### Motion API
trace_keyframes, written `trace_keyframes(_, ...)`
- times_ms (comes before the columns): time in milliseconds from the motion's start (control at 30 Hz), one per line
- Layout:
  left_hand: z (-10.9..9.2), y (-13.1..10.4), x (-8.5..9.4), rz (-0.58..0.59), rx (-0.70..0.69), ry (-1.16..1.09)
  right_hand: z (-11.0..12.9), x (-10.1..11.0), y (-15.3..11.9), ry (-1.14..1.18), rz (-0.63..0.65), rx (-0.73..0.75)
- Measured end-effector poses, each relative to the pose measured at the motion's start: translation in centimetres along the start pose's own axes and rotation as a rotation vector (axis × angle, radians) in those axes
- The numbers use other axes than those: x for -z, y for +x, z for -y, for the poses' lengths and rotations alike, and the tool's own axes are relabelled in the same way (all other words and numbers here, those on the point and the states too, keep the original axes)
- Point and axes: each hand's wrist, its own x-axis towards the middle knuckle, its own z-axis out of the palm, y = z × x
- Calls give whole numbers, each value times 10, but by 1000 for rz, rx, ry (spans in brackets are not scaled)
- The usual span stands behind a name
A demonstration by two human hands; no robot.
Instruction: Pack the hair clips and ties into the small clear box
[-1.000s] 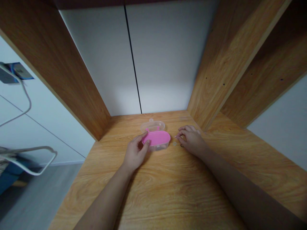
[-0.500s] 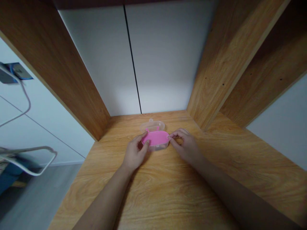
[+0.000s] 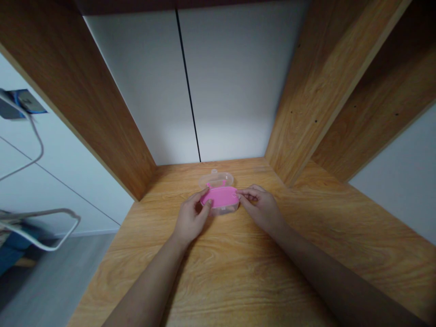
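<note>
A small oval plastic box with a pink inner panel (image 3: 220,197) and clear sides stands on the wooden surface. Its clear lid (image 3: 218,180) lies open behind it, by two pink hinges. My left hand (image 3: 193,217) grips the left end, thumb on the pink panel and fingers at the back edge. At the right end, my right hand (image 3: 260,205) is closed in a pinch against the panel's edge. A thin pale outline shows on the pink by those fingertips; what they pinch is too small to make out.
The wooden desktop (image 3: 225,272) runs under both arms. A wooden side panel (image 3: 81,91) rises at left, another upright panel (image 3: 306,100) at right, and a white back wall (image 3: 231,91) closes the far side. White cables (image 3: 41,145) hang at far left.
My right hand has shifted slightly left, its fingertips now over the right edge of the pink panel. My left hand and the box stay nearly where they were.
</note>
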Motion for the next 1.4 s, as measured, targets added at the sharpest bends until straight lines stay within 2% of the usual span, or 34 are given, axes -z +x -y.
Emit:
trace_keyframes(133, 1, -1, 0, -10, -3, 7, -17, 14, 7, -118, -105, 48)
trace_keyframes(233, 0, -1, 0, -15, -3, 11, -45, 33, 15, -416, -146, 20)
trace_keyframes(367, 0, 0, 0, -8, 3, 8, -76, 54, 22, -573, -32, -94)
trace_keyframes(467, -1, 0, 0, 2, 0, -5, -82, 55, 22, -551, 63, -99)
trace_keyframes(633, -2, -1, 1, 2, -8, 13, -77, 44, 19, -545, 146, -79)
trace_keyframes(800, -4, -1, 1, 1, -12, 8, -70, 40, 17, -521, 166, -91)
trace_keyframes(900, -3, -1, 1, -1, -8, -3, -65, 39, 19, -429, 142, -88)
trace_keyframes(1000, -3, -1, 0, 0, -7, -6, -55, 38, 19, -289, 38, -80)
trace_keyframes(1133, -3, -1, 0, -1, 2, -19, -32, 34, 14, -178, -93, 60)
trace_keyframes(1300, -3, -1, 1, -3, 3, -10, 1, 15, 2, -99, -69, 228)
trace_keyframes(1400, -3, -1, 1, -6, -4, -3, 9, 6, -1, -119, -10, 314)
